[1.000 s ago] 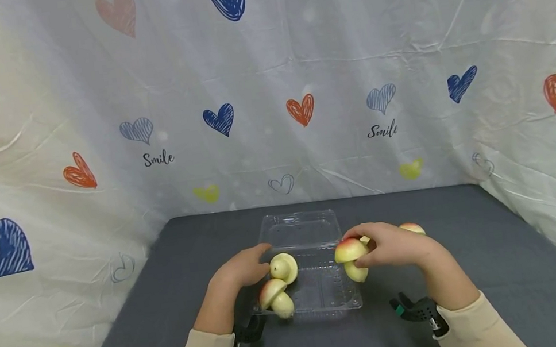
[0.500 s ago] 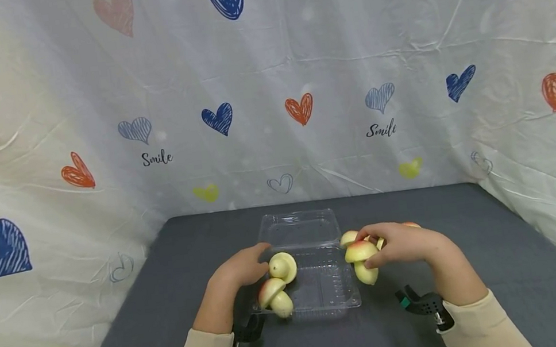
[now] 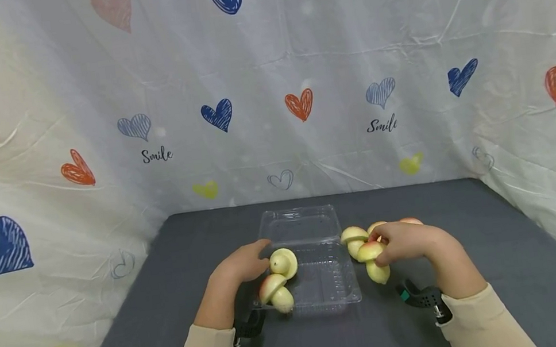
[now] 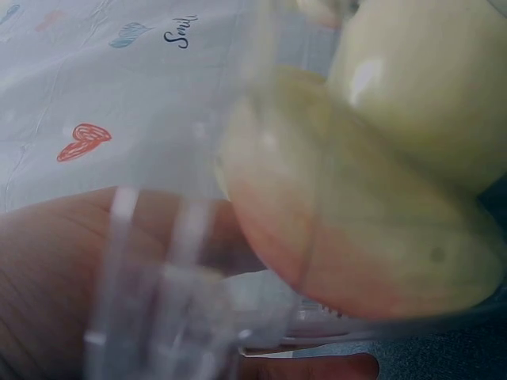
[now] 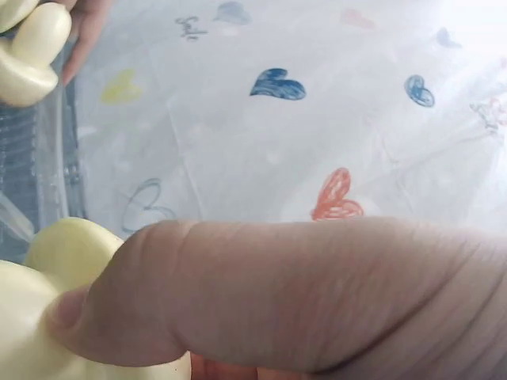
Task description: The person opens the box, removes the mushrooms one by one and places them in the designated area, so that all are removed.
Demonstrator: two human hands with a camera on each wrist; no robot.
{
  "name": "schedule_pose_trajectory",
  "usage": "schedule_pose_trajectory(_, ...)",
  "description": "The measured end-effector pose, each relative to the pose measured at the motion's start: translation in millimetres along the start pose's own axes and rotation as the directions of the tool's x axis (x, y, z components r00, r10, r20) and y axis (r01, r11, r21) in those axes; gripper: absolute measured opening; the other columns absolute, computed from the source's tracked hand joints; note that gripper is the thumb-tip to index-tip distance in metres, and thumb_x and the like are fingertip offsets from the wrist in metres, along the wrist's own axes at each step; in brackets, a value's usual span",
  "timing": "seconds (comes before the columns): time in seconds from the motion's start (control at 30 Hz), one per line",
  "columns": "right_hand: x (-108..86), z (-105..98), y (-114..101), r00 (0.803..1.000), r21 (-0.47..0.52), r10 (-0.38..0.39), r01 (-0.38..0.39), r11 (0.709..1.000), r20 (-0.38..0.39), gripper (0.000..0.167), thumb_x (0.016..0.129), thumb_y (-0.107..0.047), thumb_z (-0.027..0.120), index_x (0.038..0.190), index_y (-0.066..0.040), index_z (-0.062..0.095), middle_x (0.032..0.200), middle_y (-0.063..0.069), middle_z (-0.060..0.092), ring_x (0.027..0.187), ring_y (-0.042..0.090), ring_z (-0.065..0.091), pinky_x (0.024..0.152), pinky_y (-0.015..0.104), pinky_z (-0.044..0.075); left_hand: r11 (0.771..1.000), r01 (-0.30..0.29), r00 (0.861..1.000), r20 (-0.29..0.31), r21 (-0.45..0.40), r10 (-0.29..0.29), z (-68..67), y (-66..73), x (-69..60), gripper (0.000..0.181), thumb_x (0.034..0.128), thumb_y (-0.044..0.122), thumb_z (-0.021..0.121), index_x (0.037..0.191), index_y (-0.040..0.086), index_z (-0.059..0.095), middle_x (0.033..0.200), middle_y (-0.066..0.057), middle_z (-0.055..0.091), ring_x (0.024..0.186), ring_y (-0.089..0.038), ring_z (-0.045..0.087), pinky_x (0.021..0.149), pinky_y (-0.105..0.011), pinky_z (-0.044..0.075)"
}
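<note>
Two yellow mushroom-shaped pieces with reddish caps, one upper (image 3: 283,263) and one lower (image 3: 273,290), lie in the left side of a clear plastic box (image 3: 322,275). My left hand (image 3: 241,266) grips the box's left wall, its fingers beside the upper piece; in the left wrist view a reddish cap (image 4: 348,229) shows through the plastic. Right of the box, my right hand (image 3: 408,241) pinches a similar piece (image 3: 377,273) between thumb and fingers. In the right wrist view the thumb presses on that pale yellow piece (image 5: 24,324).
The box's open lid (image 3: 299,225) lies behind it. Another mushroom piece (image 3: 353,236) stands near the box's right edge, and more are partly hidden behind my right hand, one cap (image 3: 411,221) showing. A heart-printed curtain (image 3: 251,84) borders the dark table (image 3: 202,235).
My right hand has moved to the right, away from the box's edge, with its mushroom piece. A piece behind it has come into view. The left hand stays at the box.
</note>
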State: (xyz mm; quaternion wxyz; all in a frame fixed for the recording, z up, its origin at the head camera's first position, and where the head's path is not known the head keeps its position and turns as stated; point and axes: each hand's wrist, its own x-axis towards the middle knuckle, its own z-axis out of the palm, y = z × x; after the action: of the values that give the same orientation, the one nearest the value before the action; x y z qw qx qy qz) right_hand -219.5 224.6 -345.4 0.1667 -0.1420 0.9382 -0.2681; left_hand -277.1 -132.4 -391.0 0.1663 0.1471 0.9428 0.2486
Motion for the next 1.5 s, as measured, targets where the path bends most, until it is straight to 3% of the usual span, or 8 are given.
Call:
schedule_pose_trajectory(0.13, 5.8, 6, 1, 1.0, 0.019, -0.008, 0.008, 1.0, 0.002, 0.041, 0.076, -0.014, 0.076, 0.113, 0.0, 0.064, 0.092, 0.004, 0.058, 0.077, 0.018, 0.053, 0.067, 0.034, 0.044, 1.0, -0.003, 1.0, 0.001, 0.008, 0.003, -0.1, 0.6, 0.4, 0.055, 0.1038, 0.014, 0.054, 0.158, 0.01, 0.042, 0.157, -0.018, 0.043, 0.139, -0.039, 0.045, 0.083, -0.051, 0.038)
schedule_pose_trajectory(0.33, 15.2, 17, -3, 1.0, -0.054, 0.016, -0.015, 0.998, 0.019, 0.026, 0.077, -0.011, 0.077, 0.099, -0.004, 0.067, 0.084, 0.0, 0.057, 0.072, 0.016, 0.051, 0.065, 0.033, 0.044, 1.0, -0.003, 1.0, 0.001, 0.009, 0.003, 0.3, 0.5, -0.1, 0.056, 0.1036, 0.014, 0.054, 0.158, 0.01, 0.042, 0.157, -0.018, 0.043, 0.122, -0.031, 0.053, 0.083, -0.05, 0.038)
schedule_pose_trajectory(0.57, 20.4, 22, -6, 0.998, -0.104, 0.055, -0.053, 0.993, 0.024, 0.029, 0.079, -0.012, 0.08, 0.103, -0.004, 0.066, 0.087, 0.001, 0.059, 0.075, 0.018, 0.054, 0.067, 0.036, 0.047, 1.0, -0.003, 1.0, -0.002, 0.008, 0.003, -0.1, 0.1, 0.7, 0.056, 0.103, 0.014, 0.054, 0.158, 0.011, 0.042, 0.157, -0.017, 0.044, 0.125, -0.031, 0.052, 0.083, -0.05, 0.038)
schedule_pose_trajectory(1.07, 26.0, 30, -10, 0.998, -0.197, 0.041, -0.049, 0.979, -0.044, 0.021, 0.074, -0.013, 0.084, 0.089, -0.008, 0.069, 0.08, -0.001, 0.06, 0.071, 0.016, 0.054, 0.065, 0.035, 0.048, 1.0, 0.002, 1.0, -0.002, 0.005, -0.002, 0.4, 1.5, -0.1, 0.056, 0.1032, 0.014, 0.054, 0.158, 0.011, 0.042, 0.157, -0.018, 0.044, 0.13, -0.034, 0.051, 0.082, -0.051, 0.037)
schedule_pose_trajectory(1.5, 22.7, 26, -14, 0.996, -0.175, 0.062, -0.073, 0.982, -0.072, 0.029, 0.076, -0.009, 0.086, 0.097, -0.003, 0.068, 0.086, 0.001, 0.06, 0.075, 0.019, 0.055, 0.067, 0.037, 0.049, 1.0, 0.002, 1.0, -0.005, 0.01, -0.002, 0.6, 2.1, -0.4, 0.056, 0.1032, 0.014, 0.055, 0.158, 0.01, 0.042, 0.156, -0.018, 0.044, 0.137, -0.038, 0.048, 0.082, -0.051, 0.037)
